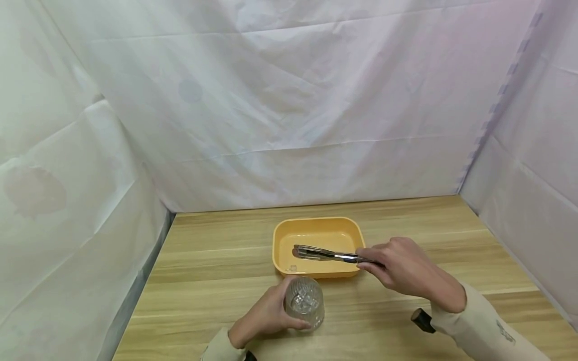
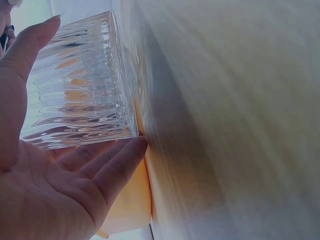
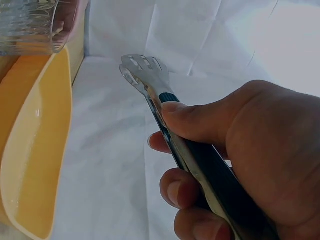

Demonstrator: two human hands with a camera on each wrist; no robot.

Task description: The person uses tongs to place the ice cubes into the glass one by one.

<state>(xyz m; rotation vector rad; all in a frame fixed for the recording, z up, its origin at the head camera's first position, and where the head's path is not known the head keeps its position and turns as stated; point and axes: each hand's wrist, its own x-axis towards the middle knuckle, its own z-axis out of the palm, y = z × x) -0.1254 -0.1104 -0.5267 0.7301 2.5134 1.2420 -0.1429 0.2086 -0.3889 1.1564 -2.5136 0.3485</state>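
A clear ribbed glass (image 1: 304,303) stands in front of the yellow basin, with clear cube-like pieces visible inside it. My left hand (image 1: 274,308) holds this glass from the left, thumb on the near side and fingers round the far side, as the left wrist view also shows. Metal tongs (image 1: 322,253) with dark handles are gripped in my right hand (image 1: 402,268). Their slotted tips (image 3: 145,70) are nearly together over the basin, and I see nothing between them. Inside the yellow basin (image 1: 318,275), a few small clear cubes (image 1: 292,268) lie near the front left corner.
The wooden table (image 1: 207,271) carries the basin and glass. White cloth sheets (image 1: 289,125) hang behind it and along both sides. A dark object (image 1: 422,320) sits at the right wrist, by the sleeve (image 1: 478,321).
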